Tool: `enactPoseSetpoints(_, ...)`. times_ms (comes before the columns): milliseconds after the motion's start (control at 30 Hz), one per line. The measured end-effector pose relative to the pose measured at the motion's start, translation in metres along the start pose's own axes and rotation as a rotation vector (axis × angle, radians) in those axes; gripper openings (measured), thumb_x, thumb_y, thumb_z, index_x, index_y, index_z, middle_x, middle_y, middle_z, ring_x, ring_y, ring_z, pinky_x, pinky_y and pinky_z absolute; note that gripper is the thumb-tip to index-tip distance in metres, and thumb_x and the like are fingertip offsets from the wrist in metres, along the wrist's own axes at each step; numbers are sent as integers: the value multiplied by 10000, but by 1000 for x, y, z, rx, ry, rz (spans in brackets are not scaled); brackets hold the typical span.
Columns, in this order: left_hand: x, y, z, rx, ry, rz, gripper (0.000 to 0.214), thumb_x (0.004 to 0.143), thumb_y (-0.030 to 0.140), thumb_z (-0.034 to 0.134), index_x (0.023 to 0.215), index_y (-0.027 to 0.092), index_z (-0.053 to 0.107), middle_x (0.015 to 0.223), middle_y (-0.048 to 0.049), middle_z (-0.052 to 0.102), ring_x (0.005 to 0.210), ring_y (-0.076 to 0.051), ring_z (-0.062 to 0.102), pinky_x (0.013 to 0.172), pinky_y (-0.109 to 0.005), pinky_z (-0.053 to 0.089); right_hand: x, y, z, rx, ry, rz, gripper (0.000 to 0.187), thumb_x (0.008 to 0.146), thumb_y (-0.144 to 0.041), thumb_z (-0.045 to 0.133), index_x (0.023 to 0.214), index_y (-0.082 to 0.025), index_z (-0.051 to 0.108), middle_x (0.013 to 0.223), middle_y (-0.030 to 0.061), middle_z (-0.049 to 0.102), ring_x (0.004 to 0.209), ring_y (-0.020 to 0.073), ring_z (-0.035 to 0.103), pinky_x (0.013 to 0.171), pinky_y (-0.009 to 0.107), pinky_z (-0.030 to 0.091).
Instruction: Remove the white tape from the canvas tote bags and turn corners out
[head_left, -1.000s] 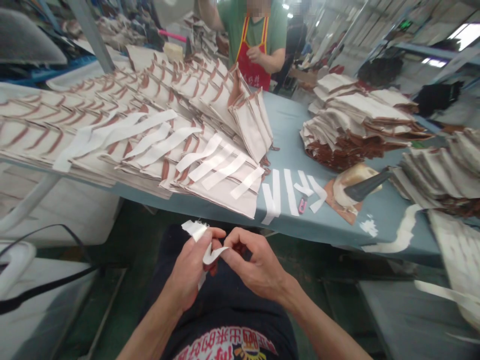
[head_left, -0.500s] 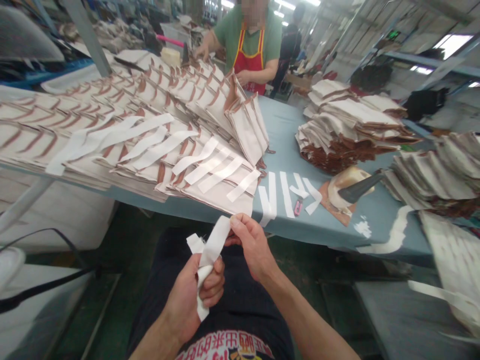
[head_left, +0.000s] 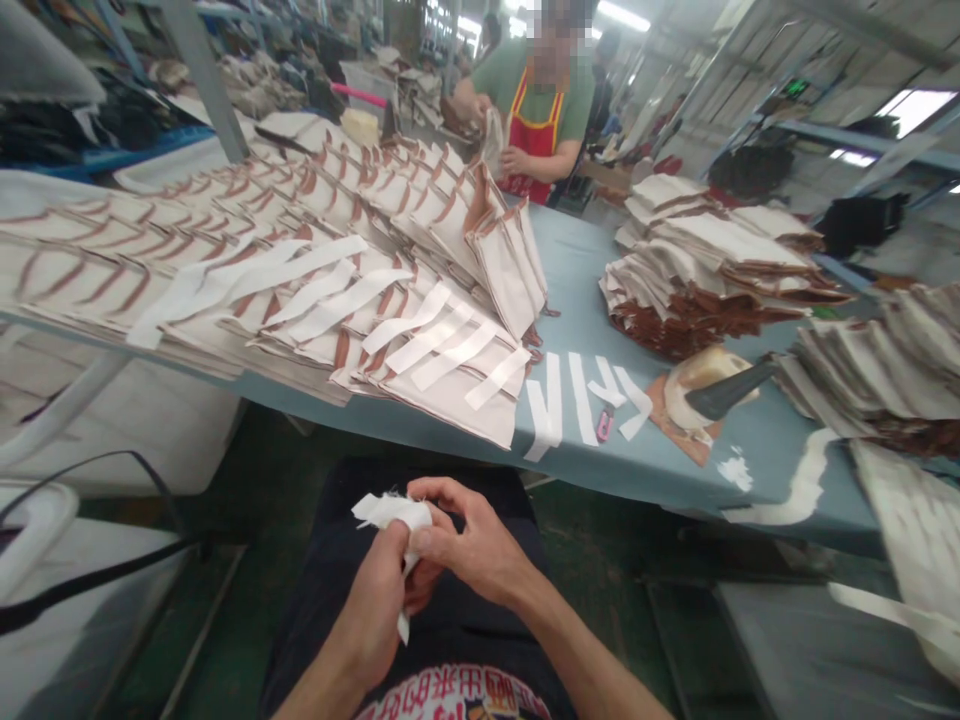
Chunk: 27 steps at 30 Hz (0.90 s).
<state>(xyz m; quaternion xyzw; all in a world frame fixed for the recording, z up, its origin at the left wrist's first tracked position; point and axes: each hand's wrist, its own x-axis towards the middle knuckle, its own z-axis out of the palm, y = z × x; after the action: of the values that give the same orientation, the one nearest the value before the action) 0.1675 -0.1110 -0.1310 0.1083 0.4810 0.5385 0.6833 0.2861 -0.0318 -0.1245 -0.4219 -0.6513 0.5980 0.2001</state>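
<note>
My left hand point(head_left: 382, 590) is closed around a bunch of white fabric strips point(head_left: 386, 512), with frayed ends sticking out at the top and a tail hanging below. Against it, my right hand point(head_left: 469, 540) has its thumb and fingers bent around the same strips, close to the left thumb. Both hands are above my lap, in front of the table edge. On the table ahead, more white strips point(head_left: 581, 400) lie loose on the blue cloth. Others lie across the overlapping cream fabric pieces with brown straps point(head_left: 450, 390).
A pink-handled cutter point(head_left: 604, 424) lies among the loose strips. To its right, a glue container with a dark brush handle point(head_left: 724, 392) stands on a brown board. Stacks of cream and brown fabric point(head_left: 712, 245) sit behind. A co-worker in a red apron point(head_left: 536, 125) stands across the table.
My right hand has drawn in and down to my left hand, and the raised strip end is now folded down between them. The co-worker has lifted a fabric piece.
</note>
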Motion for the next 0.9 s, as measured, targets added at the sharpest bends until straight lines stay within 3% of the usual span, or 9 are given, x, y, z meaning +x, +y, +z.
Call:
enactPoseSetpoints(167, 0, 0, -4, 22, -33, 22, 397, 894, 559, 659, 727, 206, 584, 567, 90, 340, 531, -102, 198, 504, -236, 197, -10, 2, 0, -118, 218, -314, 502, 707, -320, 925, 1147, -221, 706, 1434, 145, 679, 1341, 318, 641, 1150, 459, 482)
enactPoseSetpoints(233, 0, 2, -2, 19, -44, 25, 405, 880, 594, 673, 819, 194, 651, 573, 96, 334, 535, -105, 182, 505, -242, 201, -15, 1, 1, -143, 295, -373, 466, 725, -309, 918, 1131, -222, 705, 1459, 162, 659, 1389, 324, 611, 1175, 470, 460)
enactPoseSetpoints(333, -1, 6, 2, 8, -71, 40, 481, 868, 641, 691, 986, 176, 730, 599, 98, 325, 551, -110, 178, 511, -244, 219, -19, -1, 0, -115, 299, -361, 339, 786, -317, 871, 1066, -219, 707, 1476, 170, 643, 1404, 322, 601, 1176, 479, 452)
enactPoseSetpoints(433, -2, 9, 5, 19, -124, 35, 509, 852, 653, 732, 936, 153, 774, 612, 83, 328, 560, -107, 190, 511, -248, 243, -19, -2, -1, -63, 227, -325, 230, 837, -329, 824, 994, -214, 701, 1465, 170, 653, 1418, 324, 593, 1169, 481, 449)
enactPoseSetpoints(600, 2, 9, 3, 58, -65, 52, 577, 849, 712, 722, 1044, 173, 791, 616, 67, 367, 569, -117, 198, 515, -257, 217, -18, -3, -1, 4, 175, -291, 81, 903, -272, 757, 958, -224, 722, 1608, 153, 562, 1526, 317, 495, 1227, 501, 390)
enactPoseSetpoints(700, 6, 7, -1, 128, -68, 56, 569, 858, 755, 689, 888, 189, 742, 596, 68, 352, 564, -119, 190, 526, -265, 169, -18, -3, 3, 0, 198, -315, 70, 924, -266, 731, 880, -217, 708, 1618, 142, 554, 1523, 322, 489, 1232, 509, 383)
enactPoseSetpoints(800, 7, 5, -4, 182, -91, 59, 632, 897, 789, 616, 653, 206, 596, 553, 72, 306, 538, -112, 162, 524, -282, 126, -14, -4, 6, 38, 277, -323, 137, 955, -319, 696, 864, -216, 684, 1407, 139, 693, 1305, 290, 643, 1064, 430, 528)
enactPoseSetpoints(833, 6, 4, -4, 190, -103, 58, 675, 901, 818, 584, 604, 212, 552, 533, 75, 283, 528, -110, 151, 524, -291, 113, -11, -5, 7, 88, 319, -292, 169, 977, -357, 675, 879, -219, 671, 1235, 122, 748, 1123, 256, 703, 929, 378, 577)
enactPoseSetpoints(900, 2, 2, -6, 209, -127, 81, 708, 888, 852, 576, 616, 199, 595, 520, 77, 274, 524, -108, 141, 531, -302, 110, -4, -11, 5, 193, 406, -224, 250, 1007, -445, 640, 889, -225, 632, 877, 42, 719, 759, 181, 656, 666, 285, 550)
